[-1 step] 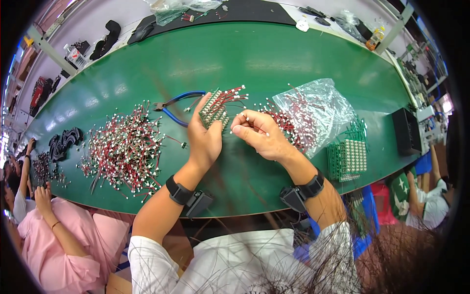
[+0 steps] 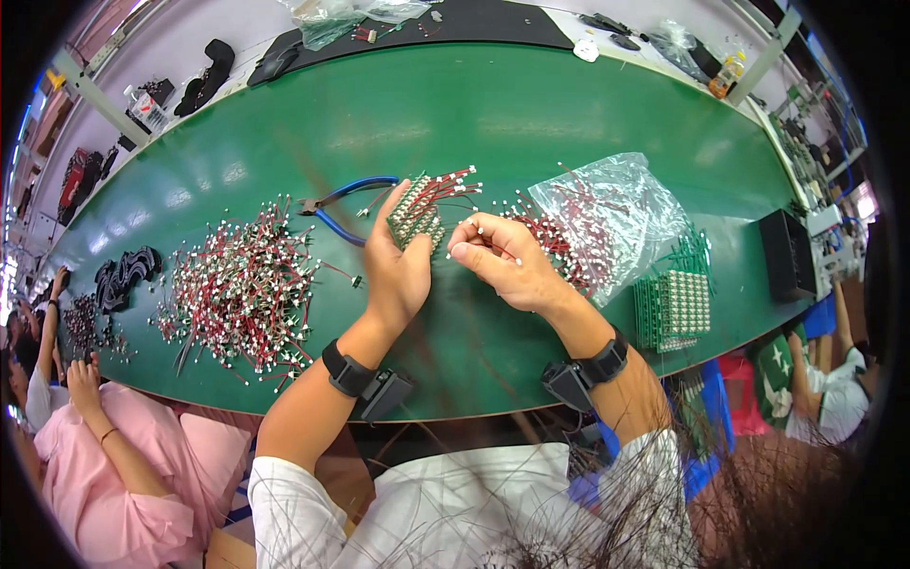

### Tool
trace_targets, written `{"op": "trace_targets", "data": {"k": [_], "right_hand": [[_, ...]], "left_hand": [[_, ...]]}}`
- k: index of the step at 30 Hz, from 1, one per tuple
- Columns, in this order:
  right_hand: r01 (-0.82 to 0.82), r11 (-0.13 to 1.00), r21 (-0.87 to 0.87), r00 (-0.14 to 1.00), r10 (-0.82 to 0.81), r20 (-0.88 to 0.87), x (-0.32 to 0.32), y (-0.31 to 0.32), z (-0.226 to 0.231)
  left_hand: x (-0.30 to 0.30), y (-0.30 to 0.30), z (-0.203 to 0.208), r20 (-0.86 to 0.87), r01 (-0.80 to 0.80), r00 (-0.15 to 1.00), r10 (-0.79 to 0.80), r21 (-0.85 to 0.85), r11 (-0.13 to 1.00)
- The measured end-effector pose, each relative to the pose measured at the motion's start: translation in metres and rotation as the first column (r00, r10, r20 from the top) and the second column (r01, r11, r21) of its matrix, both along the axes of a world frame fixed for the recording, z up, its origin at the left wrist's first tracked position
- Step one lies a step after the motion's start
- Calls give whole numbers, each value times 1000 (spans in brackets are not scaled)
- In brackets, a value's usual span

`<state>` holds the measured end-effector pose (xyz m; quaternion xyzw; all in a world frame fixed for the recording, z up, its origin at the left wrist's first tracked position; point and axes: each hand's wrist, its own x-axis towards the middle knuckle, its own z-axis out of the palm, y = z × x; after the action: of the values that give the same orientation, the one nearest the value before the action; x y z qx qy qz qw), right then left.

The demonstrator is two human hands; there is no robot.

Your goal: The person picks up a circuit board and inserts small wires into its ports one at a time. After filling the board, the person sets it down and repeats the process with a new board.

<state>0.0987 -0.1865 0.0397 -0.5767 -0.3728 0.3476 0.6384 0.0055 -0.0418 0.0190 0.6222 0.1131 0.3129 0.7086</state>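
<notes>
In the middle of the table, my left hand (image 2: pixel 398 270) is closed around a green circuit-board panel (image 2: pixel 413 214) with rows of pale parts. Red and black wires with white plugs (image 2: pixel 457 180) stick out from its far right side. Just right of the panel, my right hand (image 2: pixel 502 263) is closed in a pinch, thumb against fingers. Small white plugs of thin cables (image 2: pixel 481 229) show between its fingers; most of their length is hidden. Blue-handled cutters (image 2: pixel 334 206) lie opened out, left of and beyond my left hand.
A large heap of cabled connectors (image 2: pixel 251 289) lies at left. Beyond my right forearm, a clear plastic bag (image 2: pixel 621 223) covers more cables. Stacked green board panels (image 2: pixel 675 308) stand near the right edge, beside a black box (image 2: pixel 787 254). A person in pink (image 2: pixel 128 465) sits at left.
</notes>
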Motion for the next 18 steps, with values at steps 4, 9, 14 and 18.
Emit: {"op": "trace_targets", "data": {"k": [4,9,14,18], "right_hand": [[100,994,49,993,-103,57,-5,1,-3],[251,964,90,954,-262,146,-11,4,-9],[336,927,166,814,-375,443,-11,9,-5],[323,933,161,778,-358,517,-9,10,-7]], "left_hand": [[-1,-1,-2,-20,41,999,-42,-25,999],[-4,-15,0,15,133,991,-132,-123,984],[-5,-15,4,36,142,990,-140,-87,986],[-4,-12,1,37,136,990,-134,-58,989]]}}
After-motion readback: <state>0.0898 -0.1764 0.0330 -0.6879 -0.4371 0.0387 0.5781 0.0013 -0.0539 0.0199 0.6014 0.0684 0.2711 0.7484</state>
